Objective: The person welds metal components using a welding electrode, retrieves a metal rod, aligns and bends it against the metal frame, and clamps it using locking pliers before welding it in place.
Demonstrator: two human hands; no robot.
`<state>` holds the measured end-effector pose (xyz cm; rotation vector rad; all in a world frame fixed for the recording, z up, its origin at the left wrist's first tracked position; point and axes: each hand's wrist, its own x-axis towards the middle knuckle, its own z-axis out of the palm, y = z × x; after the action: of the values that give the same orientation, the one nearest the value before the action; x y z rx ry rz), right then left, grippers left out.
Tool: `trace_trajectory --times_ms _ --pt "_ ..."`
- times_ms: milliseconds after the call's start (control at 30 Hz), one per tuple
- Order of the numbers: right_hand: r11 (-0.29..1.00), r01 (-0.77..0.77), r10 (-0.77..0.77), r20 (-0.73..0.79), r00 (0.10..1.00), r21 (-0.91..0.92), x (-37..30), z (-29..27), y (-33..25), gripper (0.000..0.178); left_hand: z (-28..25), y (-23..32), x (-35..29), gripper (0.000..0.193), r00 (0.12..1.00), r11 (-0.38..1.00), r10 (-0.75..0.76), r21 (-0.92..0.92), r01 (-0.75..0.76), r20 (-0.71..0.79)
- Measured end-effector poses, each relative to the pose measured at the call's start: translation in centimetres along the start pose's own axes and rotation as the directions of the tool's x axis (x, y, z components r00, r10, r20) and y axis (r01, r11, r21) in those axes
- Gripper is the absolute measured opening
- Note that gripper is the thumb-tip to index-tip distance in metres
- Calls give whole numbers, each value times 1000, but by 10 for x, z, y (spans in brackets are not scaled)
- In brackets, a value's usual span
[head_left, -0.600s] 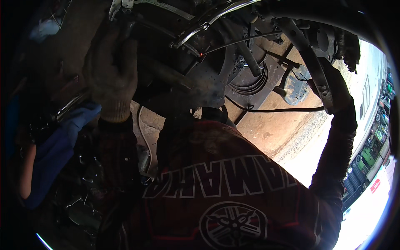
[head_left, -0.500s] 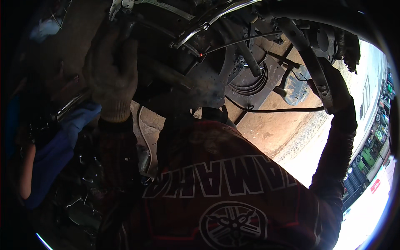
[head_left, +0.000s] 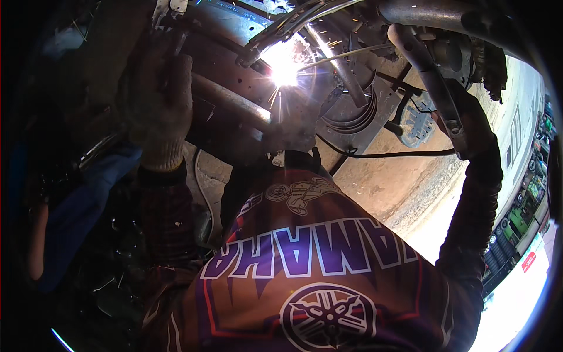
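Pale floor [head_left: 375, 185] shows right of the welding arc [head_left: 285, 75]. Right hand [head_left: 474, 120], also right of it, has its grip closed round the electrode holder [head_left: 427, 66], rod [head_left: 347, 54] reaching the arc; gloved left hand [head_left: 159, 114], left of it, grip I cannot tell. Hand tremor could stick the rod.

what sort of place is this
Most likely a welding or metal workshop: a bright, sparking arc glows at the tip of a thin rod, and the right hand grips what looks like an electrode holder.

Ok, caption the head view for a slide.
Right hand grips the electrode holder as a bright welding arc throws sparks.
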<state>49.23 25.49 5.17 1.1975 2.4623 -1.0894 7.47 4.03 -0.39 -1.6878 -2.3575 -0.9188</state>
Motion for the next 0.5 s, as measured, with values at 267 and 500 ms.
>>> trace_trajectory --times_ms 267,500 --pt "996 7 8 -170 985 84 -16 -1 22 40 -3 0 -1 29 998 997 68 43 -68 -9" --pt "929 -214 292 -241 926 303 -36 5 35 37 15 -13 3 34 954 963 269 49 -265 -132"
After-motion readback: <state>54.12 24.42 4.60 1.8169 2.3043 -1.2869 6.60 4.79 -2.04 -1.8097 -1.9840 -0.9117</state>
